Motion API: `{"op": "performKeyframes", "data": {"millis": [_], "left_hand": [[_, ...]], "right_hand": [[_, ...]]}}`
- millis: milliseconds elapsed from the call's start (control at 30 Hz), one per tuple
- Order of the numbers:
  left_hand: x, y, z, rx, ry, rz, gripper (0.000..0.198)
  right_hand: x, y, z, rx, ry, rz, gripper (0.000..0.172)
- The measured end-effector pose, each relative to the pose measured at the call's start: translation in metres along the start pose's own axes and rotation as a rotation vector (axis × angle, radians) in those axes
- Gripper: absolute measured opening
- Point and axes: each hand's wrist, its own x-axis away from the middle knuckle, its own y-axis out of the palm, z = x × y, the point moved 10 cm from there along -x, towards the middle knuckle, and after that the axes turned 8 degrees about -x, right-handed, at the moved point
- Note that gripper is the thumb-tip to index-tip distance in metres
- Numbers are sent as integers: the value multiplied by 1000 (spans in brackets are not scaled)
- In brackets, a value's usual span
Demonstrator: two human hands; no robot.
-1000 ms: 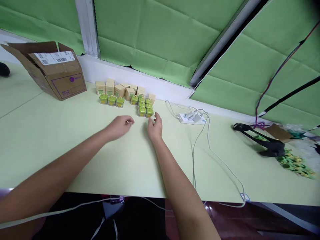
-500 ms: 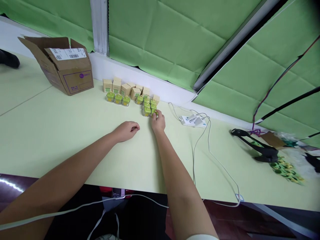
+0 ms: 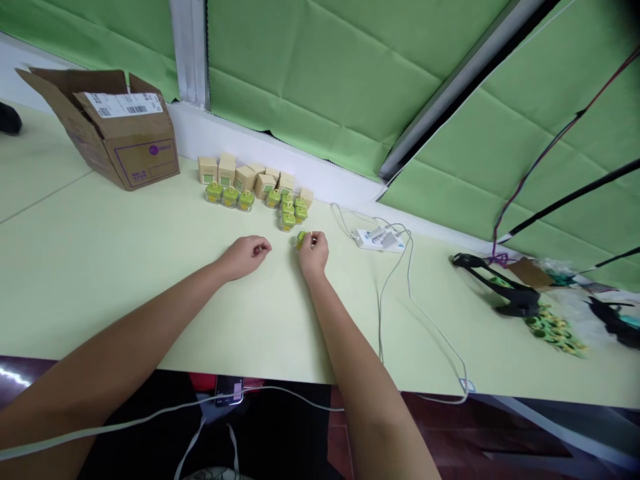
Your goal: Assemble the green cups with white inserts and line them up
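Observation:
My right hand (image 3: 315, 252) is closed on a small clear jar with a green lid (image 3: 301, 241), just in front of a cluster of similar jars (image 3: 287, 221). Part of the held jar is covered by my fingers. To the left, my left hand (image 3: 245, 257) hovers at or rests on the table with its fingers curled; whether anything is in them is hidden. Three more green-lidded jars (image 3: 230, 197) stand in a row farther left. Behind the jars are several small cardboard boxes (image 3: 245, 178) with green labels.
An open cardboard carton (image 3: 145, 160) stands at the back left. A white power strip (image 3: 380, 241) with plugs and cables lies right of the jars. Farther right are a black frame-like object (image 3: 515, 293) and green-yellow pieces (image 3: 555, 330). A phone (image 3: 229, 391) is below the table edge.
My right hand has drawn one green-lidded jar away from the cluster, toward me. My left hand stays curled in nearly the same place. The whole view has shifted slightly.

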Motion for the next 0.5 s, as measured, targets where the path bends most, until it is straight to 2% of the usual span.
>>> {"op": "performKeyframes", "data": {"millis": [133,233,400,500], "left_hand": [[-1,-7,-2,-6,-33,62,21],[1,-12,-4,0,-50,110,32],[2,1,5,64,36,9,63],[3,4,9,42,43,-33,56]], "right_hand": [[20,0,-6,-22,40,-15,19],[33,4,-11,-54,69,-75,22],[51,29,-36,-99,-27,-354,25],[60,42,-51,-111,-120,-492,23]]}}
